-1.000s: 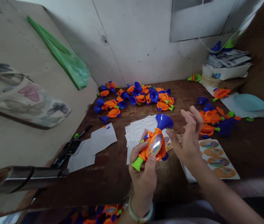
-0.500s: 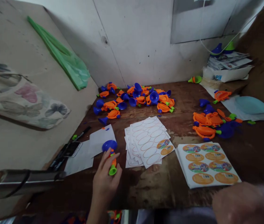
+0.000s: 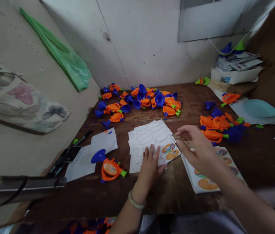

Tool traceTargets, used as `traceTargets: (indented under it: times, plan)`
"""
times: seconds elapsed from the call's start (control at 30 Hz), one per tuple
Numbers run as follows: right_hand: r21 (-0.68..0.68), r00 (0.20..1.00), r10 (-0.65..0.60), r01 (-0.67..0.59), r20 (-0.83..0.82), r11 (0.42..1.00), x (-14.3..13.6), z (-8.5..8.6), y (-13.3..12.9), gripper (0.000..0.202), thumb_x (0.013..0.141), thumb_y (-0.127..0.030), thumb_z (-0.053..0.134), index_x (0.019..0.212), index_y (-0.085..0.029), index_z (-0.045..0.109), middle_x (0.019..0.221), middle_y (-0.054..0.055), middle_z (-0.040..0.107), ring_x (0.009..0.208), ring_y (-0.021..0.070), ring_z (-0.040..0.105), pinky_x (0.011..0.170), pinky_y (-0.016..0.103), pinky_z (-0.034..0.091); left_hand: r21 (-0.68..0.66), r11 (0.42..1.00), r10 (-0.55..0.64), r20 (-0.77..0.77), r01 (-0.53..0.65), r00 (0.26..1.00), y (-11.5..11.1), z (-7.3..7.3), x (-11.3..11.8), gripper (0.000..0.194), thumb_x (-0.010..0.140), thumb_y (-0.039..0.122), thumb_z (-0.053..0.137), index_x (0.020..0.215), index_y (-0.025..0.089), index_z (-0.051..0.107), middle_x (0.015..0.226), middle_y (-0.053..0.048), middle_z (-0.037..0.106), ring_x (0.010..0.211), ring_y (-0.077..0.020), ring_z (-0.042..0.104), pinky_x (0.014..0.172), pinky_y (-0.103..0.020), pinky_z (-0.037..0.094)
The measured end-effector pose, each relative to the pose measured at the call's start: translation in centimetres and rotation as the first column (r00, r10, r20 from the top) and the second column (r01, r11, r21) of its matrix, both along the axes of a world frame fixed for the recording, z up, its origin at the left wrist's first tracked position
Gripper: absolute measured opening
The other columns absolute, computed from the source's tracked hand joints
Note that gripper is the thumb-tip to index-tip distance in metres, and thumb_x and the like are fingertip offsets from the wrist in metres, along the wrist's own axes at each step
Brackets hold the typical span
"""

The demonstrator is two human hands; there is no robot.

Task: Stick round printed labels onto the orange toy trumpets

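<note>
My left hand [image 3: 150, 164] lies with fingers spread on a stack of label sheets [image 3: 149, 135], mostly peeled, with two orange oval stickers [image 3: 170, 151] at its right corner. Above the gap between this stack and the fuller sticker sheets [image 3: 207, 184], my right hand [image 3: 195, 146] hovers with thumb and fingers apart, nothing visible between them. To the left of my left hand, an orange toy trumpet [image 3: 110, 169] with a blue bell and green mouthpiece rests on the table; an oval sticker shows on its side.
Several orange and blue trumpets [image 3: 144, 102] are piled at the back, with more [image 3: 214, 135] at the right. A metal cylinder [image 3: 37, 186] and black pens [image 3: 58, 164] sit at the left. A boxed paper pile [image 3: 237, 74] stands back right.
My left hand has let go of the trumpet, which now lies on the table, and moved right onto the label sheets. My right hand has come up and left from the front right edge.
</note>
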State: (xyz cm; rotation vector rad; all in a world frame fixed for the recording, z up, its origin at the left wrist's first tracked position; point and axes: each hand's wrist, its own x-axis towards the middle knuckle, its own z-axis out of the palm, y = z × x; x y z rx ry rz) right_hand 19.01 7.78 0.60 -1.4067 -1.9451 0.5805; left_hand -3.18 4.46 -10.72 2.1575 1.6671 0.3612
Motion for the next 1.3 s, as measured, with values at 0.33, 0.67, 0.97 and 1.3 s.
traceTargets:
  times: [0.33,0.67,0.97,1.3]
  plan:
    - [-0.429,0.926,0.09,0.082,0.366,0.9,-2.6,-2.6,4.9,0.028,0.098,-0.014,0.068,0.125,-0.016,0.061,0.102,0.015,0.082,0.095,0.0288,0.079,0.077,0.032,0.046,0.048,0.998,0.025,0.025,-0.026,0.999,-1.0,-0.9,-0.3,0.064,0.097,0.032,0.073,0.159,0.019,0.058,0.174,-0.026,0.045,0.163,-0.052,0.037,0.126,-0.074,0.04]
    - [-0.234,0.982,0.188,-0.185,-0.007,0.955,-2.8,-2.0,1.8,0.019,0.092,-0.007,0.066,0.086,-0.024,0.061,0.079,-0.003,0.072,0.075,0.0162,0.068,0.072,0.026,0.049,0.361,0.867,0.202,0.378,-0.345,0.903,2.1,4.2,-1.4,0.063,0.1,0.042,0.07,0.155,0.016,0.054,0.163,-0.027,0.058,0.158,-0.0459,0.049,0.119,-0.064,0.048]
    - [0.032,0.928,0.304,-0.304,-0.214,0.952,-3.0,-0.2,-2.6,0.032,0.089,-0.001,0.07,0.114,-0.022,0.073,0.093,0.001,0.082,0.081,0.016,0.078,0.072,0.023,0.062,0.191,0.9,0.146,0.714,-0.392,0.684,1.6,11.9,-0.8,0.024,0.098,0.033,0.063,0.117,0.02,0.071,0.067,0.007,0.052,0.057,-0.0122,0.05,0.056,-0.022,0.041]
    - [0.514,0.95,0.3,-0.213,-0.091,0.831,-2.7,1.4,-4.7,0.025,0.103,-0.003,0.062,0.108,-0.022,0.077,0.089,0.002,0.08,0.08,0.0145,0.078,0.073,0.021,0.064,0.161,0.909,0.109,0.799,-0.385,0.592,-0.3,14.4,0.1,0.014,0.093,0.025,0.068,0.106,0.021,0.072,0.063,0.008,0.051,0.053,-0.0108,0.044,0.051,-0.023,0.033]
